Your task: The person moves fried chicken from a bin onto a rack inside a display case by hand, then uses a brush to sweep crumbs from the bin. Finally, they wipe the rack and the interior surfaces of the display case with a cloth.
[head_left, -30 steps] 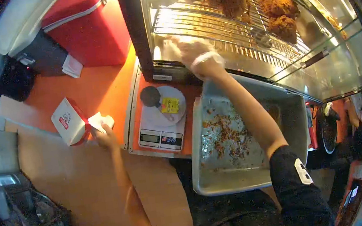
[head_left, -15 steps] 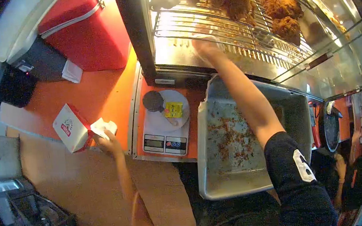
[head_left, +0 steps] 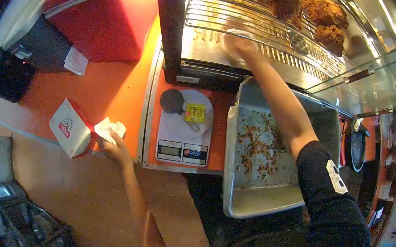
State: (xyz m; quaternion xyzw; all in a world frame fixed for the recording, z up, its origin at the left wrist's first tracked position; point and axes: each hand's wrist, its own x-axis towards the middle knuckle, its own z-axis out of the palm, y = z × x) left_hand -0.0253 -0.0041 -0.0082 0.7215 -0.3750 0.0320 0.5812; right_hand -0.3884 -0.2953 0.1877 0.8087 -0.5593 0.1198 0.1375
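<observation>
My left hand [head_left: 114, 145] is closed on a crumpled white paper [head_left: 110, 129], beside a white and red box [head_left: 72, 128] at the counter's edge. My right hand [head_left: 239, 44] reaches into the lit glass cabinet, below the wire rack [head_left: 225, 15]; it is blurred, with something whitish around it, and its fingers cannot be made out. Brown fried pieces [head_left: 324, 11] lie on the rack. Under my right forearm is a grey tub [head_left: 246, 201] with brown crumbs. A white kitchen scale [head_left: 181, 150] carries a yellow packet [head_left: 195, 113] and a dark round-headed utensil [head_left: 172, 101].
A red insulated box [head_left: 104, 29] stands at the back left of the orange counter [head_left: 120, 86], near a dark device [head_left: 45, 45] with white paper. The cabinet's dark frame [head_left: 170, 34] rises behind the scale. A black pan [head_left: 358, 146] is at the right.
The view has shifted, so the cabinet and tub appear farther right. My right hand stays inside the cabinet, and my left hand still holds the paper. The people at the right have left view.
</observation>
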